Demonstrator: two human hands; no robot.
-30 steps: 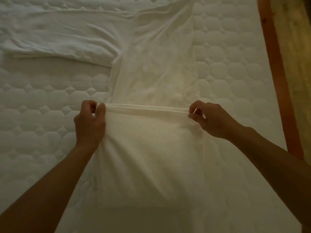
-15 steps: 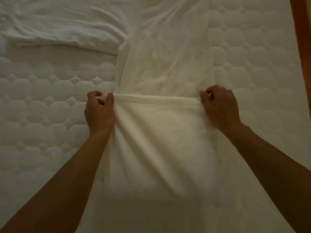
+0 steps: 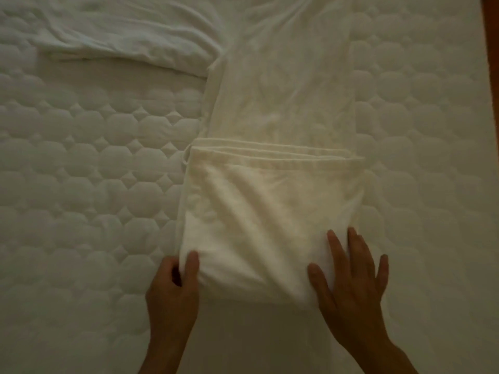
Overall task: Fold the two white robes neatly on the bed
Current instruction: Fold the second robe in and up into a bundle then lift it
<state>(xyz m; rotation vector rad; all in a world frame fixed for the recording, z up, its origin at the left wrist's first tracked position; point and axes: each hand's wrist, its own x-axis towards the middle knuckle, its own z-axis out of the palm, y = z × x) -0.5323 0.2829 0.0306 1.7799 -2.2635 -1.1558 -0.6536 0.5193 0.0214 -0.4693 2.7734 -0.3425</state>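
Observation:
A white robe (image 3: 272, 201) lies lengthwise down the middle of the quilted bed (image 3: 89, 168), its near part folded over into a flat rectangle with a stacked hem edge across the middle. The unfolded part runs up toward the top of the view. My left hand (image 3: 172, 290) pinches the near left corner of the folded part, thumb on top. My right hand (image 3: 351, 279) lies flat on the near right corner, fingers spread. A second white robe (image 3: 129, 36) lies crumpled at the upper left, touching the first one.
The white quilted mattress stretches to both sides of the robe. A strip of brown wooden frame (image 3: 492, 63) runs along the right edge of the view, past the bed's side.
Both hands let go of the folded hem edge and drew back toward me to the near corners. The fold now lies flat on the robe. My right hand opened flat.

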